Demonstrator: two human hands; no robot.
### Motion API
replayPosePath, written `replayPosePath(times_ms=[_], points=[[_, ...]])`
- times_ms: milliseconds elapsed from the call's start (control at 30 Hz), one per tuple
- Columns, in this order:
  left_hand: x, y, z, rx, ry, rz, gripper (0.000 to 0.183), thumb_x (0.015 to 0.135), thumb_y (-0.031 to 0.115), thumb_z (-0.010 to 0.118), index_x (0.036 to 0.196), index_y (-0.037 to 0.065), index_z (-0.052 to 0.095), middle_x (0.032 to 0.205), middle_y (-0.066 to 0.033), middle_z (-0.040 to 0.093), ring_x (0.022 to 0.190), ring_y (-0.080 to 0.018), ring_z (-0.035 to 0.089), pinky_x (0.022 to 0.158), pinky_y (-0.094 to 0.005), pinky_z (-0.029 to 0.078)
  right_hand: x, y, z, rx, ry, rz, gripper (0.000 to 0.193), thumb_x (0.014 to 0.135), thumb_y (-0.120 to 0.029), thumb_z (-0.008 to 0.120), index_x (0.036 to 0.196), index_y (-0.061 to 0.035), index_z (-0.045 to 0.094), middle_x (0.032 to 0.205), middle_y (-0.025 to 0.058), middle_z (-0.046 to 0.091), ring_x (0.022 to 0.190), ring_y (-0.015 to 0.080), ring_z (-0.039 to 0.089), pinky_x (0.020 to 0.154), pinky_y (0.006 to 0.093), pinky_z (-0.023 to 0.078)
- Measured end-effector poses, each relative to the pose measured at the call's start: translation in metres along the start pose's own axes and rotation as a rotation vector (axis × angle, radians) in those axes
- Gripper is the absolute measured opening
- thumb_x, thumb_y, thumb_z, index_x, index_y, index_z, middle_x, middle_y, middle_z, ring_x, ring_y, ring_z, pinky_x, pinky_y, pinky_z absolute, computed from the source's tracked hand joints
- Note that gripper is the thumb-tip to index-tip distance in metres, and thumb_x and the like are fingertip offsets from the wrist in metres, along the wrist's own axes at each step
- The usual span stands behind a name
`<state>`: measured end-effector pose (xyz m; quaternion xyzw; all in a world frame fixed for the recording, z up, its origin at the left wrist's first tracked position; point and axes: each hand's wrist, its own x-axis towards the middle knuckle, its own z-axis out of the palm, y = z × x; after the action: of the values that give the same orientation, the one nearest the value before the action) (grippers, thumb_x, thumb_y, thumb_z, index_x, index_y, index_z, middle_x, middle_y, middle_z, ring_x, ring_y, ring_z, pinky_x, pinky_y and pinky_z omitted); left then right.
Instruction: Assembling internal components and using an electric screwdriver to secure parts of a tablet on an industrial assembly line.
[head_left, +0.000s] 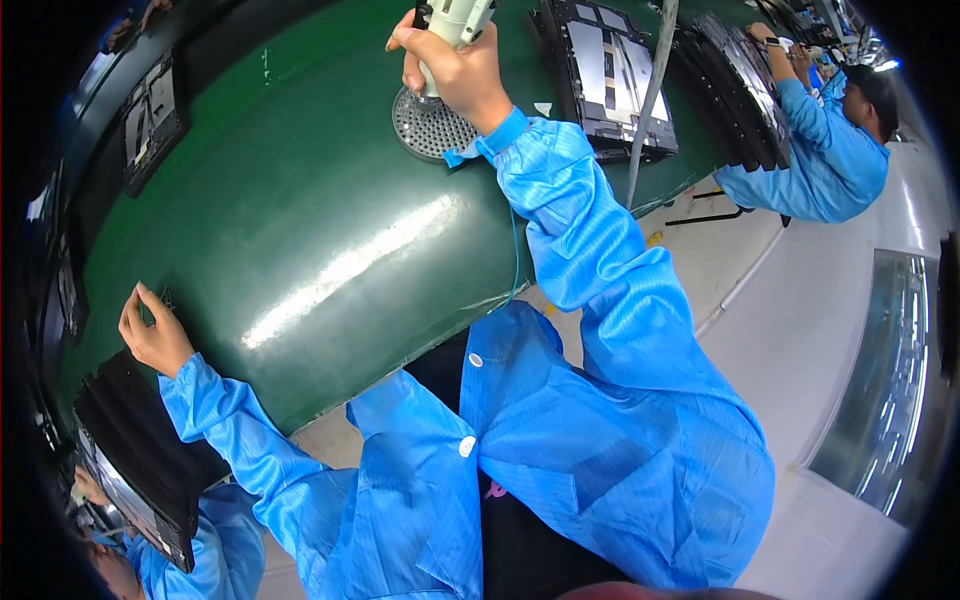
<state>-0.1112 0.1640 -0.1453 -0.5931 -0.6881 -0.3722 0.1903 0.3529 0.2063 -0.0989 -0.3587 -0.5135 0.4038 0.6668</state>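
Observation:
My right hand [465,75] is closed around a pale electric screwdriver [452,18] at the far edge of view. Its lower end points down at a round grey plate [430,128] dotted with small holes; whether it touches the plate is hidden by my fingers. A blue wrist strap [505,133] with a thin cord circles my right wrist. Off to the left, my left hand [158,340] hovers over the green table mat [300,220], thumb and forefinger tips meeting in a pinch. Anything between those tips is too small to make out. A small dark item [168,298] lies beside them.
Flat black-framed panels [615,80] lie at the back right, with a stack of dark panels [735,95] beyond. A grey pole [652,105] rises near them. More panels stand by my left hand [140,450] and far left [152,120]. Co-workers in blue sit right [830,150] and lower left [215,545].

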Motion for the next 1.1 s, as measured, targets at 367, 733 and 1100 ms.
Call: replayPosePath(times_ms=[367, 733, 1100], points=[[0.004, -0.002, 0.000, -0.020, 0.007, 0.041, 0.022, 0.092, 0.026, 0.069, 0.103, 0.008, 0.076, 0.107, -0.0100, 0.069, 0.101, -0.0246, 0.065, 0.086, -0.0369, 0.054, -0.004, -0.007, 0.006, -0.034, -0.035, -0.024, 0.012, 0.091, -0.008, 0.060, 0.081, -0.0021, 0.063, 0.055, 0.0017, 0.056, 0.042, 0.0083, 0.051, 0.040, 0.0229, 0.036], [0.006, -0.009, 0.000, 0.006, 0.035, 0.107, 0.019, 0.091, 0.024, 0.070, 0.102, 0.009, 0.076, 0.106, -0.0093, 0.070, 0.102, -0.0240, 0.065, 0.086, -0.0362, 0.054, -0.004, -0.003, 0.006, -0.043, -0.027, -0.053, 0.012, 0.093, -0.008, 0.060, 0.084, -0.0007, 0.063, 0.056, 0.0020, 0.057, 0.043, 0.0087, 0.052, 0.041, 0.0229, 0.038], [0.006, -0.001, -0.004, -0.012, 0.068, 0.123, 0.017, 0.091, 0.021, 0.070, 0.100, 0.009, 0.077, 0.104, -0.0097, 0.071, 0.101, -0.0240, 0.064, 0.083, -0.0364, 0.054, -0.004, -0.005, 0.009, -0.039, -0.010, -0.037, 0.010, 0.093, -0.008, 0.062, 0.089, 0.0004, 0.063, 0.059, 0.0023, 0.058, 0.043, 0.0081, 0.052, 0.041, 0.0225, 0.038]])
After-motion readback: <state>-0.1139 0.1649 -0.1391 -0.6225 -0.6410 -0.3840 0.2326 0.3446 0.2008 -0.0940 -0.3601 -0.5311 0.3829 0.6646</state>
